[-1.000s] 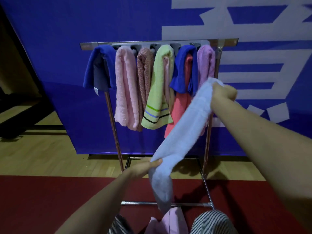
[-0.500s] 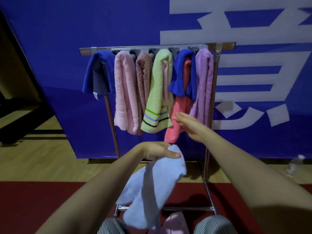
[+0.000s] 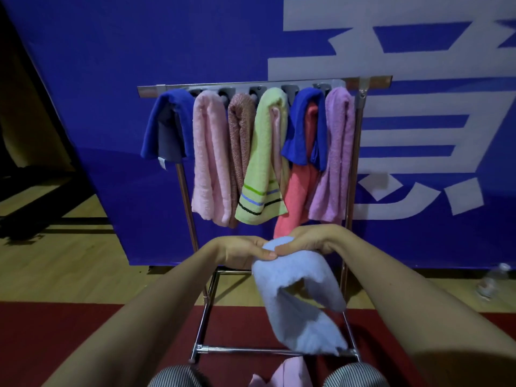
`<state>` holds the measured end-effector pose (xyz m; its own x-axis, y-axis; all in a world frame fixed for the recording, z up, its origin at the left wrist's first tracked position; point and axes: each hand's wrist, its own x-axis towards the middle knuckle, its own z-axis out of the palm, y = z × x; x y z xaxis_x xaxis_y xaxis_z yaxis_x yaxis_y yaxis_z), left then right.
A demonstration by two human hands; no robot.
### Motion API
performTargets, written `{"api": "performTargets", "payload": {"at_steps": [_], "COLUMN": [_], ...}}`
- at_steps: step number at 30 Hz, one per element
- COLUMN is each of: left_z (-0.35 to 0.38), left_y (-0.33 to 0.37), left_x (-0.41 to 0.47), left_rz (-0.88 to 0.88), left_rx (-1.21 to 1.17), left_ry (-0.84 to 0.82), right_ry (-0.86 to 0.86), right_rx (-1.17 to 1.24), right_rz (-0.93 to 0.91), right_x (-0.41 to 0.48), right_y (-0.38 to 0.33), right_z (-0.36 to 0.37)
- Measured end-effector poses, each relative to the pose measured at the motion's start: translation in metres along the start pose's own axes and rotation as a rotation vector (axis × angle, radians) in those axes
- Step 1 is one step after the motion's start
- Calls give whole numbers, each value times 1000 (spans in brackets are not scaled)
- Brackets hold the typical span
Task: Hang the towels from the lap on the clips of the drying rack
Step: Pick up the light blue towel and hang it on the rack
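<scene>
A light blue towel [image 3: 298,300] hangs folded in front of me, below the hung towels. My left hand [image 3: 243,251] and my right hand [image 3: 304,241] meet at its top edge and both pinch it there. Ahead stands the metal drying rack [image 3: 363,88] with a row of grey clips [image 3: 255,92] under its top bar. Several towels hang from it: blue, pink, brown, green striped [image 3: 262,174], blue over coral, and lilac [image 3: 335,155]. A pink towel [image 3: 290,374] lies on my lap between my striped knees.
A blue banner wall with white characters [image 3: 391,51] stands right behind the rack. The rack's lower bar [image 3: 245,349] crosses just past my knees on a red mat. A clear plastic bottle [image 3: 491,280] lies on the wooden floor at right.
My right hand let go of the towel's raised end, dropped low and came back to the top edge beside my left hand. The towel now hangs doubled over.
</scene>
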<state>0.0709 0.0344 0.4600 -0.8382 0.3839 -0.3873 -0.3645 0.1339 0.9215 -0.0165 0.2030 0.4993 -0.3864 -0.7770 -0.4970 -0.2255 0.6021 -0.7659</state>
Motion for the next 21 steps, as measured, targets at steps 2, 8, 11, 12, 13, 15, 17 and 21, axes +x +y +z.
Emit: {"api": "performTargets", "payload": {"at_steps": [2,8,11,12,13,15,17,21], "left_z": [-1,-4,1,4,8,17,23,23], "left_y": [-4,4,26,35,44,61,73,93], "left_x": [2,3,8,10,12,16,22,33], "left_rz": [5,71,210,258,300,356,408,486], "left_rx": [-22,2,-74,-97,-117,-132,-137,-243], "left_ry": [-9,-16,69,92,103,105,110,184], "right_ry": [51,131,146,139,121,71,52,128], "right_rx": [34,414,634,682,707,673,683,878], "right_rz": [-44,-173,-250,-272,-290,-316,-341,-404], "right_x": [-1,-12,-17,-17,-19,-23,-28,-43], "right_y": [4,22,28,28,26,19,13,5], "right_z": [-10,-33,-40,-42,-42,-42,-47,-65]}}
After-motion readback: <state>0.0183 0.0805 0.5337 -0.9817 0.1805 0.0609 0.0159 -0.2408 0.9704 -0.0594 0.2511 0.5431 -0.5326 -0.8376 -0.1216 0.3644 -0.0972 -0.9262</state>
